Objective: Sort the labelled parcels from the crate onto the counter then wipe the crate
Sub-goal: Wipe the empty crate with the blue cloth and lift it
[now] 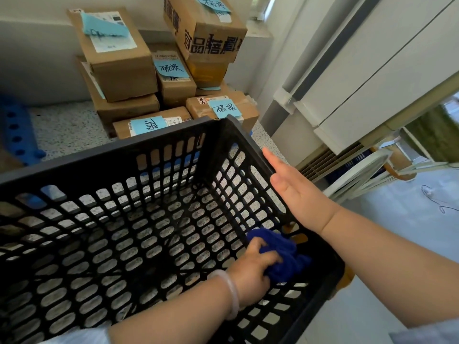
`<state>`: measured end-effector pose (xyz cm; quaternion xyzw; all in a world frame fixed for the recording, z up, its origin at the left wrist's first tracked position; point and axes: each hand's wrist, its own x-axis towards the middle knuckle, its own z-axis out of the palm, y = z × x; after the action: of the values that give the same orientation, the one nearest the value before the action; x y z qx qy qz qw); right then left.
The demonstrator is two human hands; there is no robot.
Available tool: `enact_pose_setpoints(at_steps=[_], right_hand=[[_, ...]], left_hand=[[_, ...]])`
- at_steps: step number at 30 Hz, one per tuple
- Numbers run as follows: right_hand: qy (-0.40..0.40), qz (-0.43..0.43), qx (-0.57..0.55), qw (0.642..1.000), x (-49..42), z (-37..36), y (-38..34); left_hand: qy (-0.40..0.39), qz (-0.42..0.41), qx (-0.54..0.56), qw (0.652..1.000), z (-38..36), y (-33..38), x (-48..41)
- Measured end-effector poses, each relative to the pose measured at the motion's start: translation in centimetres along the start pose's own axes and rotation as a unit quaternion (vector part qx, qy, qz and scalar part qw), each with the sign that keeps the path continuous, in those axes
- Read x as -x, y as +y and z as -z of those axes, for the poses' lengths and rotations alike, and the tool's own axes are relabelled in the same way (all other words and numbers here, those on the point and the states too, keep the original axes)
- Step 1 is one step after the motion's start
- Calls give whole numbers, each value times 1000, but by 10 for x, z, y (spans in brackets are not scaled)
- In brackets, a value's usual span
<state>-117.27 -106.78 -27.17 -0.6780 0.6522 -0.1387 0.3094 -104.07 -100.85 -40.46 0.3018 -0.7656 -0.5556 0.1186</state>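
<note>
Cardboard parcels (119, 58) sit on bench (64, 127); crate (99, 160) empty, wipe seemingly underway: left hand (253, 266) grips cloth (280, 256), right hand (293, 192) flat against rim.

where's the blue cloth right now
In the head view the blue cloth is inside the black crate at its near right corner, gripped by the left hand, below the right hand on the rim.

The top parcel (206, 26) is cut off at 12 o'clock, the crate (99, 157) at 9; fingers (267, 257) hide part of the cloth (288, 265).
</note>
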Motion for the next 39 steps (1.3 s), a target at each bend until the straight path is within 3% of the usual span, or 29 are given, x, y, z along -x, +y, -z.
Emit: enact_pose_setpoints(at_steps=[4, 6, 9, 12, 14, 15, 17, 20, 23, 28, 31, 33, 36, 39], right_hand=[[8, -10, -8, 1000, 0, 0, 0], [6, -25, -8, 1000, -1, 0, 0], [5, -31, -12, 999, -1, 0, 1], [4, -28, -21, 999, -2, 1, 1], [4, -25, -20, 999, -2, 0, 2], [4, -25, -19, 1000, -2, 0, 2], [5, -30, -15, 999, -2, 0, 3], [6, -26, -12, 1000, -2, -1, 4], [8, -21, -13, 1000, -2, -1, 4], [10, -20, 5, 1000, -2, -1, 4], [12, -19, 11, 1000, -2, -2, 3], [18, -18, 18, 1000, -2, -2, 4], [21, -23, 22, 999, -2, -1, 5], [27, -23, 29, 999, -3, -2, 4]], left_hand=[[55, 56, 144, 986, 26, -5, -9], [132, 114, 297, 939, 49, 0, -10], [278, 173, 463, 823, 89, 2, -27], [431, 184, 467, 749, 126, -5, -51], [487, 196, 426, 737, 130, -8, -66], [501, 190, 402, 743, 126, -5, -70], [501, 166, 318, 788, 108, -1, -72], [446, 163, 216, 853, 71, -6, -61], [342, 216, 160, 900, 35, -11, -43], [142, 202, 52, 968, -3, -21, -19], [14, 197, 33, 980, -17, -21, -10], [-15, 197, 36, 980, -20, -21, -9], [-19, 216, 120, 969, -2, -20, -14], [75, 291, 311, 902, 26, -26, -20]])
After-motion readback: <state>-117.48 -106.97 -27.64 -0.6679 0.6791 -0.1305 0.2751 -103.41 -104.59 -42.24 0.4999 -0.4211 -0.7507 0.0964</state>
